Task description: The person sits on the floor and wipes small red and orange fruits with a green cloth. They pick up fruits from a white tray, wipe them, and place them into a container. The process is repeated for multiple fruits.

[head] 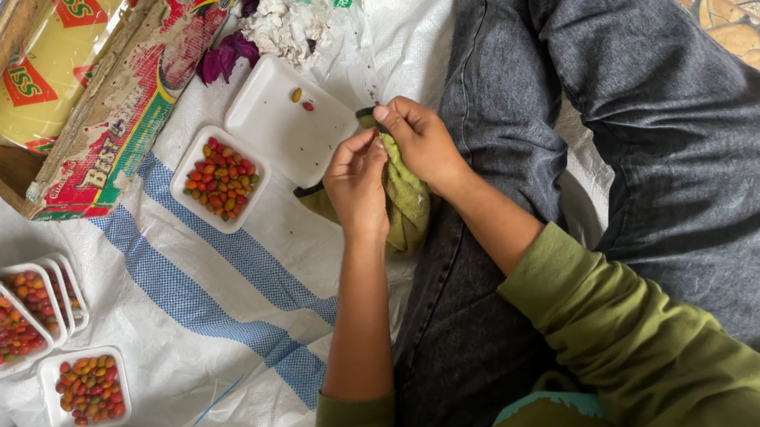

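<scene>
My left hand [357,182] and my right hand [421,141] are both closed on a crumpled green cloth [406,202] held over my knee. The cloth hangs down between the two hands; whether something small is wrapped in it is hidden. Just ahead of my hands lies a white foam tray [274,129] with only two small fruits in it. Beside it sits another white tray [196,198] filled with small red, orange and green fruits.
Several more filled fruit trays [88,391] stand at the left on a white woven sheet with blue stripes [213,296]. A cardboard box [89,116] with printed wrapping lies at the top left. Crumpled paper and purple scraps [279,21] lie at the top. My legs in grey jeans [645,127] fill the right.
</scene>
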